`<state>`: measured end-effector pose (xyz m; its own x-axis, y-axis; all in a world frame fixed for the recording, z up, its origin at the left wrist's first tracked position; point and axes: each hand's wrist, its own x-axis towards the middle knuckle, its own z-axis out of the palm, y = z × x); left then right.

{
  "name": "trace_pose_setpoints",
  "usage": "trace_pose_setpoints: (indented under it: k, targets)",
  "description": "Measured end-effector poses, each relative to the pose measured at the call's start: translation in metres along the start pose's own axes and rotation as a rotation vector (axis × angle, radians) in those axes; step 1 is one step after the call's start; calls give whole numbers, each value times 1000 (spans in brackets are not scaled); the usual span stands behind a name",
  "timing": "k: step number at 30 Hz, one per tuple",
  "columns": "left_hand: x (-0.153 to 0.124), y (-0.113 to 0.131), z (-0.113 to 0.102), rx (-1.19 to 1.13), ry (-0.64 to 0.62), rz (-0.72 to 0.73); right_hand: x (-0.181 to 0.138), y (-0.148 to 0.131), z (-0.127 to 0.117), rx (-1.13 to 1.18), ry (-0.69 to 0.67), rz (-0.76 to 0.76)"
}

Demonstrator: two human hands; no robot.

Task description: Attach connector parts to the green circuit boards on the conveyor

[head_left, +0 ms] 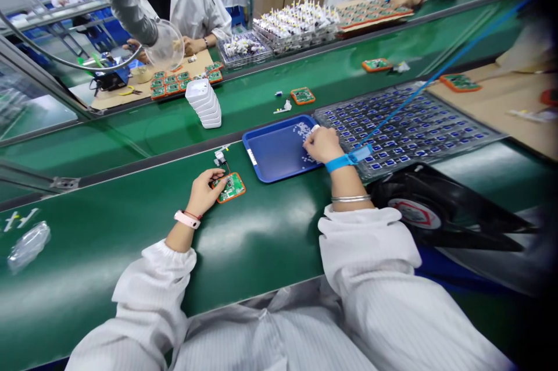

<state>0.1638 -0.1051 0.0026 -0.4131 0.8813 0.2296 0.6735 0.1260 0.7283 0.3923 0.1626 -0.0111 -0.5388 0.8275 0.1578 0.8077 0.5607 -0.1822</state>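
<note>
My left hand [204,192] rests on a green circuit board in an orange frame [233,188], its fingers gripping the board's near corner. A small white connector with thin dark wires [220,157] sits just beyond that hand. My right hand [323,145] reaches over the edge of a blue plastic tray [270,150], which holds a scatter of small white parts [307,141]. Its fingertips seem to pinch one white part [314,128]. A blue wrist strap [346,160] circles my right wrist, its blue cord running to the upper right.
A clear tray of blue components [405,127] lies right of the blue tray, with a black fan [436,208] in front of it. A stack of white trays [204,104] stands on the green bench beyond. Co-workers in white coats [192,4] sit across, among more boards.
</note>
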Motion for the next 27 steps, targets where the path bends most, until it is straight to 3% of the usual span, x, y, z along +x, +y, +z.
trace_pose_setpoints:
  k: [2, 4, 8, 11, 14, 19, 27]
  targets:
    - [0, -1, 0, -15, 2, -2, -3, -6, -7, 10, -22, 75]
    - [0, -1, 1, -36, 13, -13, -6, -17, -13, 69, 6, 53]
    - [0, 2, 1, -81, 66, -44, -22, -74, -14, 460, 130, -291]
    - [0, 4, 1, -89, 81, -12, -47, -132, -4, 780, 105, -568]
    - [1, 2, 2, -103, 69, 44, -67, -168, 10, 913, 54, -592]
    - [1, 0, 3, -101, 52, 62, -70, -171, 24, 964, -20, -528]
    - [2, 3, -1, -44, -19, 32, -69, -169, 27, 888, -98, -520]
